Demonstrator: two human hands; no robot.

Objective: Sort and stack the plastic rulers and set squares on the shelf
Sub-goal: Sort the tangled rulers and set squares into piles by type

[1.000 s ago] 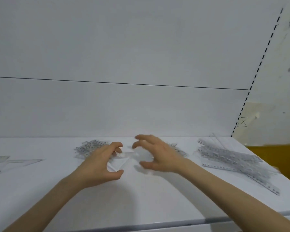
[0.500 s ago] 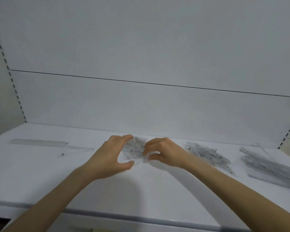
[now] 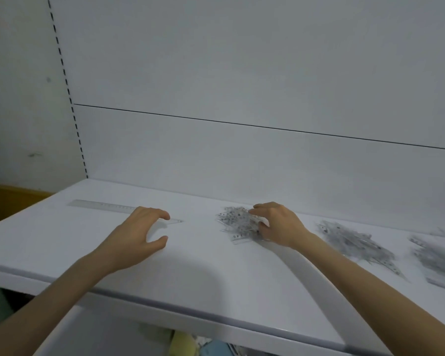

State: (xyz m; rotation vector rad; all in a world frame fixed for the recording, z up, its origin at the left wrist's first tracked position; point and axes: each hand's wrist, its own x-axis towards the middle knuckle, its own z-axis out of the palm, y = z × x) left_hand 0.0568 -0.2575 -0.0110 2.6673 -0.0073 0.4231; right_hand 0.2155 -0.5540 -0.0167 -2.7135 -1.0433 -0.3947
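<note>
Clear plastic rulers and set squares are lying in three heaps on the white shelf [image 3: 216,268]. The small heap [image 3: 235,222] is sitting under the right hand [image 3: 280,227], whose curling fingers are hiding any grip. To that hand's right a blurred heap [image 3: 355,242] is lying, then a cut-off heap [image 3: 437,255]. The left hand [image 3: 136,237] is hovering spread and empty, covering the end of one long clear ruler [image 3: 100,205].

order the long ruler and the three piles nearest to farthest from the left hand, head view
1. long ruler, just behind the left hand
2. small pile, centre, gripped by the right hand
3. middle pile, farther right
4. end pile, right edge
</note>
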